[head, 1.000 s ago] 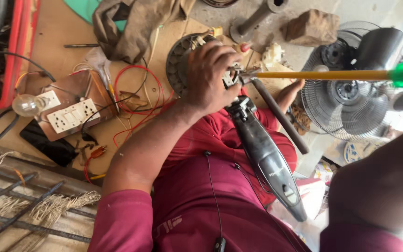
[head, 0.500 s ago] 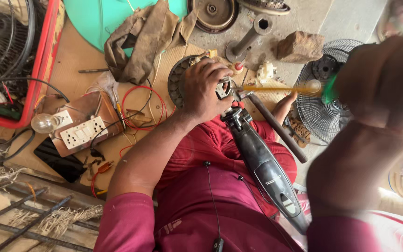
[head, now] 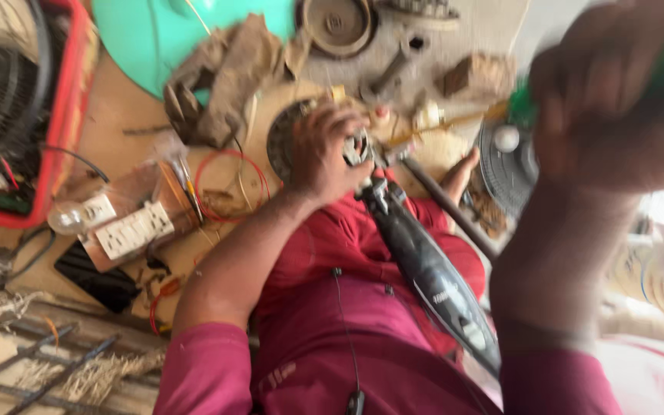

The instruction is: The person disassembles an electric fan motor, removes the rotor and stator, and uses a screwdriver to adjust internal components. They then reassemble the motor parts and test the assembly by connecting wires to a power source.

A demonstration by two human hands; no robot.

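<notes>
- Gripping a round fan motor (head: 290,138) from above, the left hand (head: 330,152) lay curled over its metal core, fingers wrapped down onto it on the wooden board (head: 128,115).
- The right hand (head: 616,100) was raised close to the camera, heavily blurred, and closed around the green handle of a screwdriver (head: 528,104); its yellowish shaft ran leftward to the motor, just beside the left fingers.
- A black power tool (head: 428,277) lay slantwise across the person's lap, over the red cloth (head: 347,238), its front end close under the left hand.
- A loop of red wire (head: 228,184) sat on the board just left of the motor.
- Farther left stood a white socket block (head: 134,229) with a clear light bulb (head: 67,219) beside it.
- A crumpled brown rag (head: 228,77) rested partly on a green round disc (head: 147,38) above the board.
- A fan grille (head: 505,165) lay to the right, below the screwdriver shaft.
- A red crate (head: 67,107) stood at the far left.
</notes>
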